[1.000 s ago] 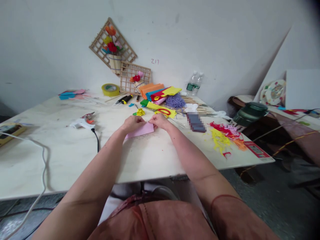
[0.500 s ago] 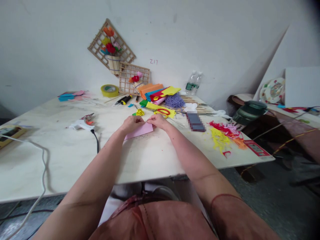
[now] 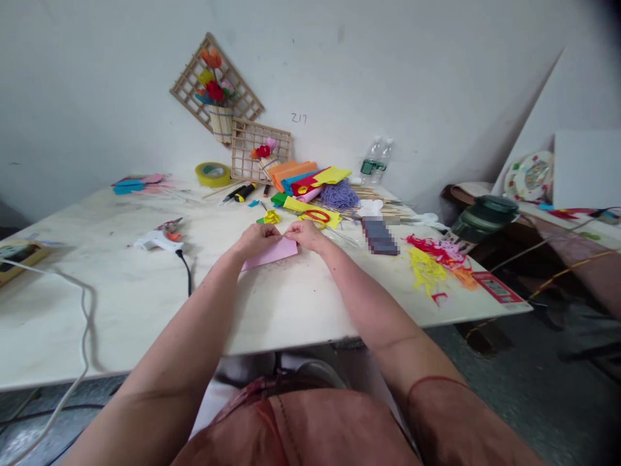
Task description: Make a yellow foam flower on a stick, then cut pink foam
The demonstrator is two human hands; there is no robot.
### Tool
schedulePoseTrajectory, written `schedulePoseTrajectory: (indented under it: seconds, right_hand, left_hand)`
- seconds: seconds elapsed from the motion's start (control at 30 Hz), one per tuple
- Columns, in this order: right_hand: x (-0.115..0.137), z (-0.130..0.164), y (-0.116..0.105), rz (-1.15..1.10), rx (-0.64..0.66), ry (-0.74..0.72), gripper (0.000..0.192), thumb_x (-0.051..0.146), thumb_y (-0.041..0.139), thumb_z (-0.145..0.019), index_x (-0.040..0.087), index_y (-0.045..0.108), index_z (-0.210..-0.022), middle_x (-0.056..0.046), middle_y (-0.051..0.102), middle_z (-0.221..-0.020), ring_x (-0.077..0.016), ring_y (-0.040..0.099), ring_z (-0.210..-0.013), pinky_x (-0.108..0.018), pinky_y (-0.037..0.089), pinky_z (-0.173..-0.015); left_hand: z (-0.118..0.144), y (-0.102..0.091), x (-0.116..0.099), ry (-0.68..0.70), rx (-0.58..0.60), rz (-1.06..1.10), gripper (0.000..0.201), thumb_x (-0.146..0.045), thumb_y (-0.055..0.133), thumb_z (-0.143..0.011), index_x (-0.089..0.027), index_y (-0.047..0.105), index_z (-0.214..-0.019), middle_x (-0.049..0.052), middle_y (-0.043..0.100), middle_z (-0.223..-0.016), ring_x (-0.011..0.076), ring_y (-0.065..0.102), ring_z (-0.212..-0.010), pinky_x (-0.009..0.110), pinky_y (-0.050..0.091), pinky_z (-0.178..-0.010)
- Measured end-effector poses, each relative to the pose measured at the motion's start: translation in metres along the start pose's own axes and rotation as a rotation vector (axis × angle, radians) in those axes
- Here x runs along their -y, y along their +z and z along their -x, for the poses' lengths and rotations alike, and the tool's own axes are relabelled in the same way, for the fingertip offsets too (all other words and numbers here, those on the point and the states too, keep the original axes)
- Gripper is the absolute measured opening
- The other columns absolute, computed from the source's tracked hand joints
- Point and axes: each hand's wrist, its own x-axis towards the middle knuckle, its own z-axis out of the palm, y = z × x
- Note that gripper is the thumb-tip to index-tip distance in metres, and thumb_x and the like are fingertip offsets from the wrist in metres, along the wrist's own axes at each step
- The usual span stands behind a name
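Observation:
A flat pink sheet (image 3: 272, 255), felt or paper by its look, is held between my two hands just above the table. My left hand (image 3: 258, 240) is closed on its upper edge, fingers curled over. Close beside it, my right hand (image 3: 305, 234) pinches the sheet's upper right corner. The fingertips of both hands nearly meet. Just beyond them lie a small yellow felt flower (image 3: 272, 217) and scissors (image 3: 316, 219) with red and yellow handles, on a yellow piece of felt.
A white glue gun (image 3: 159, 240) with a black cord lies to the left. Rolled felt (image 3: 294, 176), purple yarn (image 3: 339, 194) and sticks are heaped at the back. A phone (image 3: 380, 236), yarn scraps (image 3: 429, 268) and a dark green bottle (image 3: 480, 223) are on the right.
Both hands keep their hold on the pink sheet with hardly any movement. The view has shifted very slightly.

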Motion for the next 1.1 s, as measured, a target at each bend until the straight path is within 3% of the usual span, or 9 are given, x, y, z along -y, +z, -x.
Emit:
schedulePoseTrajectory:
  seconds: [0.17,0.4,0.67,0.83,0.97,1.1]
  right_hand:
    - [-0.002,0.0,-0.002,-0.016,-0.009,0.034,0.009,0.019,0.058,-0.065,0.011,0.058,-0.062,0.003,0.051,-0.054,-0.0071,0.046,-0.051,-0.018,0.036,-0.05]
    - [-0.004,0.0,-0.002,-0.126,0.034,0.104,0.017,0.025,0.06,-0.067,0.01,0.064,-0.075,0.002,0.057,-0.06,-0.0066,0.048,-0.052,-0.018,0.037,-0.05]
    - [0.005,0.004,0.002,-0.057,-0.039,0.085,0.011,0.021,0.063,-0.063,0.01,0.06,-0.061,0.003,0.053,-0.055,-0.0057,0.044,-0.052,-0.017,0.034,-0.052]
    - [0.004,0.002,0.008,-0.123,-0.09,0.173,0.012,0.022,0.062,-0.069,0.01,0.061,-0.07,0.003,0.053,-0.058,-0.0054,0.045,-0.05,-0.016,0.035,-0.048]
    - [0.003,0.0,0.015,-0.252,-0.142,0.295,0.016,0.02,0.057,-0.078,0.013,0.058,-0.093,0.0,0.058,-0.065,-0.0063,0.051,-0.046,-0.017,0.041,-0.045]
    - [0.001,-0.002,0.019,-0.247,-0.148,0.343,0.012,0.016,0.055,-0.08,0.013,0.056,-0.092,-0.001,0.061,-0.064,-0.0052,0.05,-0.042,-0.016,0.041,-0.043]
  left_hand:
    - [0.003,-0.005,0.0,-0.078,0.012,0.024,0.031,-0.044,0.054,-0.066,-0.016,0.065,-0.076,0.002,0.062,-0.07,0.014,0.051,-0.063,0.023,0.036,-0.051]
    - [0.005,-0.006,-0.002,-0.058,0.031,0.082,0.032,-0.042,0.054,-0.067,-0.014,0.064,-0.077,0.001,0.06,-0.067,0.0125,0.049,-0.061,0.021,0.035,-0.049]
    - [0.004,-0.002,-0.001,-0.061,0.022,0.05,0.034,-0.046,0.054,-0.067,-0.016,0.066,-0.078,0.002,0.063,-0.071,0.0134,0.051,-0.063,0.022,0.035,-0.049]
    - [0.001,-0.004,0.004,-0.102,-0.064,-0.003,0.034,-0.045,0.054,-0.066,-0.017,0.067,-0.079,0.002,0.065,-0.075,0.0153,0.053,-0.066,0.023,0.036,-0.053]
    - [-0.006,-0.007,0.011,-0.284,-0.226,-0.133,0.033,-0.044,0.053,-0.067,-0.019,0.069,-0.082,0.005,0.067,-0.079,0.0194,0.056,-0.071,0.026,0.036,-0.056]
    - [-0.01,-0.009,0.016,-0.44,-0.309,-0.154,0.033,-0.044,0.055,-0.068,-0.02,0.069,-0.085,0.01,0.068,-0.086,0.0229,0.057,-0.075,0.029,0.036,-0.058]
